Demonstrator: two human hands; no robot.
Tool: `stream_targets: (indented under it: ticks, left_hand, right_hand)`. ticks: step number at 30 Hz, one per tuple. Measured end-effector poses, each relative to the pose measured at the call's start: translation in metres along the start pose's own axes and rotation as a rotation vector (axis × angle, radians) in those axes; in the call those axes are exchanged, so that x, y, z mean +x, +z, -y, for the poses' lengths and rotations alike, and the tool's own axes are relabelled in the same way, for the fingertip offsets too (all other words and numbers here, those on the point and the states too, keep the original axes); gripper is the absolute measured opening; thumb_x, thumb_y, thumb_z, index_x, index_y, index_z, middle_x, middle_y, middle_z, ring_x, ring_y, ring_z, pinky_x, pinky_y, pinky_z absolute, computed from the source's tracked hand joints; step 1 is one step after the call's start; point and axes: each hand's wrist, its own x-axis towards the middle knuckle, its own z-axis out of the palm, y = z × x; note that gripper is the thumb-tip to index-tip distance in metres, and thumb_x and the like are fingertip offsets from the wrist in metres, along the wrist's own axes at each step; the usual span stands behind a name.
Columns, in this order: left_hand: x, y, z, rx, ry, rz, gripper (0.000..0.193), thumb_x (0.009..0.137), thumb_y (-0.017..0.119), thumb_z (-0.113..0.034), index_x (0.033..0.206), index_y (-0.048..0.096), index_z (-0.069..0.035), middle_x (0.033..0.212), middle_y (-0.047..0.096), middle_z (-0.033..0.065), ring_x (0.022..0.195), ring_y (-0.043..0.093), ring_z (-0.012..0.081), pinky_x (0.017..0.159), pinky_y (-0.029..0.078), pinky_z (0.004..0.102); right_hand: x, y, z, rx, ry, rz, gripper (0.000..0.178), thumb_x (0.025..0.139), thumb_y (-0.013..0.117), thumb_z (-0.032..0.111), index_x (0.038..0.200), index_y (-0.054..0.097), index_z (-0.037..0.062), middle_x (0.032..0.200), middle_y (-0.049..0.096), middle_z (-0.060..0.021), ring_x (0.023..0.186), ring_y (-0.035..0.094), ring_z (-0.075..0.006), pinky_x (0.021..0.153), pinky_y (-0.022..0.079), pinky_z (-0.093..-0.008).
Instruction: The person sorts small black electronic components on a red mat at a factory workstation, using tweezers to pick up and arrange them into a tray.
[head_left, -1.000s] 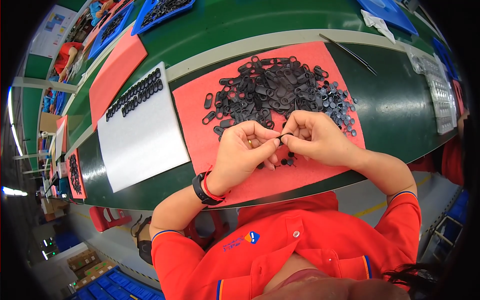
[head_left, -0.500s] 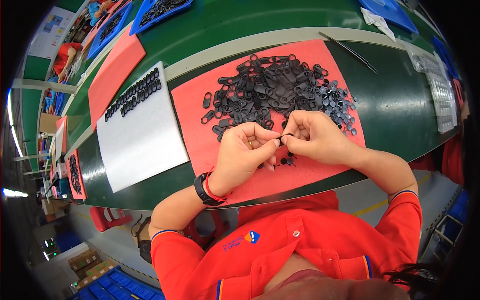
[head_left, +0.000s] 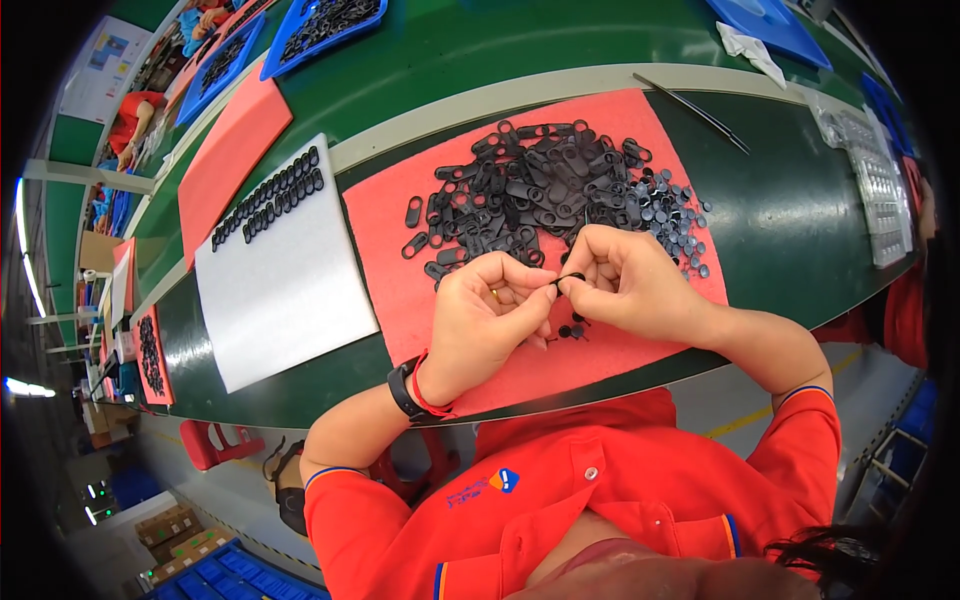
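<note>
Above the near part of a pink foam mat, my two hands meet at a small black part, mostly covered by the fingers. My left hand pinches its left end between thumb and forefinger, the other fingers curled. My right hand grips the other end with thumb and bent fingers. Just beyond them spreads a pile of flat black oblong pieces with ring-shaped ends. Small grey-blue round discs lie at the pile's right. Under my hands are a few small black round pieces with thin stems.
To the left, a white foam sheet bears two rows of assembled black pieces. Tweezers lie beyond the mat at right. Clear plastic trays stand far right; a blue bin of black parts stands far left, near another person.
Both hands keep their pinch on the black part, with only slight finger movement. The whole view has shifted a little.
</note>
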Motion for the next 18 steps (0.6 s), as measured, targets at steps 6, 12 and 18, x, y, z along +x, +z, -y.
stream_targets:
  ticks: [6, 12, 18]
  left_hand:
    - [-0.004, -0.003, 0.006, 0.046, 0.023, 0.037, 0.008, 0.082, 0.059, 0.006, 0.086, 0.054, 0.002, 0.085, 0.063, 0.0074, 0.073, 0.062, 0.0073, 0.063, 0.050, 0.0177]
    - [0.000, -0.001, -0.006, 0.090, 0.063, 0.041, 0.008, 0.082, 0.059, 0.006, 0.089, 0.055, 0.003, 0.088, 0.063, 0.0084, 0.075, 0.061, 0.0069, 0.064, 0.049, 0.0181]
    - [-0.011, -0.002, 0.000, 0.530, 0.207, 0.020, 0.008, 0.079, 0.062, 0.005, 0.084, 0.057, 0.002, 0.079, 0.057, -0.0006, 0.063, 0.050, 0.0011, 0.055, 0.038, 0.0154]
  right_hand:
    - [-0.007, 0.006, -0.002, -0.243, -0.196, -0.020, 0.012, 0.075, 0.062, 0.001, 0.077, 0.051, 0.0029, 0.051, 0.044, 0.0026, 0.045, 0.038, -0.0019, 0.043, 0.031, -0.0213]
    - [-0.001, 0.002, -0.002, -0.193, -0.242, -0.066, 0.011, 0.075, 0.063, 0.001, 0.078, 0.052, 0.0030, 0.051, 0.043, 0.0026, 0.044, 0.038, -0.0020, 0.042, 0.030, -0.0211]
    - [-0.010, 0.009, -0.012, -0.294, -0.431, -0.121, 0.011, 0.074, 0.065, 0.004, 0.079, 0.055, 0.0021, 0.058, 0.052, -0.0007, 0.048, 0.050, -0.0056, 0.043, 0.039, -0.0223]
